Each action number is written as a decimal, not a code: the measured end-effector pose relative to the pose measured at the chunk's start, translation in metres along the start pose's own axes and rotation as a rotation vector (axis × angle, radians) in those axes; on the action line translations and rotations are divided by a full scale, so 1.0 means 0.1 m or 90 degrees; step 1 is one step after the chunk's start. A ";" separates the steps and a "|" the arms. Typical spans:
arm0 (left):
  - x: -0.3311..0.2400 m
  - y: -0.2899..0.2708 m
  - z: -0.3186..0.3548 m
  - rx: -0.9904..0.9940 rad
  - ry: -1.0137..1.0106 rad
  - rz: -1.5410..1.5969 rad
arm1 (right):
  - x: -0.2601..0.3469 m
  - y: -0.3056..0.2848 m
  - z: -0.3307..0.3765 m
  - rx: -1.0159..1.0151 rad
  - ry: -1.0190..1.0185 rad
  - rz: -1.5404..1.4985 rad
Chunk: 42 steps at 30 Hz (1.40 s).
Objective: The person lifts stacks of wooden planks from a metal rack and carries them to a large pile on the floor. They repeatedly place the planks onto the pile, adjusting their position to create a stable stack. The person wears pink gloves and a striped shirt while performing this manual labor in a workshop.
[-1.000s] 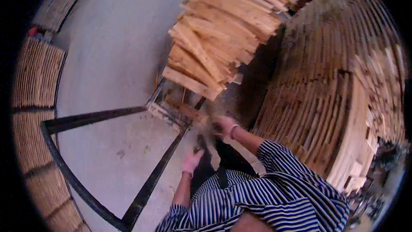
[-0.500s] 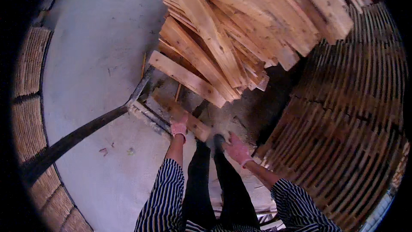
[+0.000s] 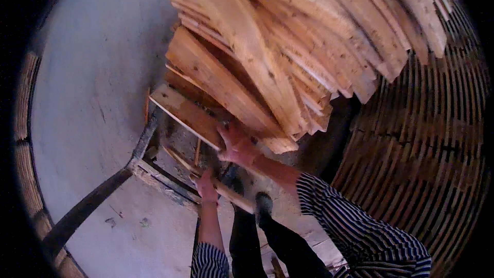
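My left hand [image 3: 207, 186] is closed round a wooden board [image 3: 234, 195], which is turned so its narrow edge shows, low in front of my legs. Reaching forward, my right hand [image 3: 239, 146] grips a second short board [image 3: 188, 113] near its right end. That board lies along the near left side of a heap of sawn planks [image 3: 252, 46], and its near edge is tilted into view. Both hands seem to wear pinkish gloves. The fingertips of my right hand are partly blurred.
A dark metal frame [image 3: 136, 162] with a long bar [image 3: 87, 203] stands left of my hands. Tall rows of stacked thin boards [image 3: 411, 149] rise on the right. More stacks [image 3: 24, 98] line the far left, beyond the pale floor [image 3: 92, 72].
My right hand has moved forward and left from beside my leg to the short board, which is now tilted. My left hand has turned its board on edge. The view has shifted.
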<state>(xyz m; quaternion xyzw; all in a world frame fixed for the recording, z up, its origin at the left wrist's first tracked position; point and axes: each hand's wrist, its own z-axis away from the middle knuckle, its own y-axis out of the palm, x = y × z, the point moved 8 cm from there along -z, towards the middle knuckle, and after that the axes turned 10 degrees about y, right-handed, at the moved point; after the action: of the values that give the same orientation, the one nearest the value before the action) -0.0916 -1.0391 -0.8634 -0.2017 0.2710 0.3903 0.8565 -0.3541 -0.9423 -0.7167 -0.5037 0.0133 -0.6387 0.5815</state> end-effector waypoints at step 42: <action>-1.59 1.44 1.65 0.363 0.045 0.380 | 0.02 -1.73 1.81 0.017 0.036 -0.505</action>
<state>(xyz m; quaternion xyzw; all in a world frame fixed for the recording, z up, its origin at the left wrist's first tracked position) -0.2404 -0.9474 -0.6571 0.1176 0.4443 0.5240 0.7171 -0.3611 -0.7853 -0.5217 -0.4445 -0.1746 -0.8273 0.2957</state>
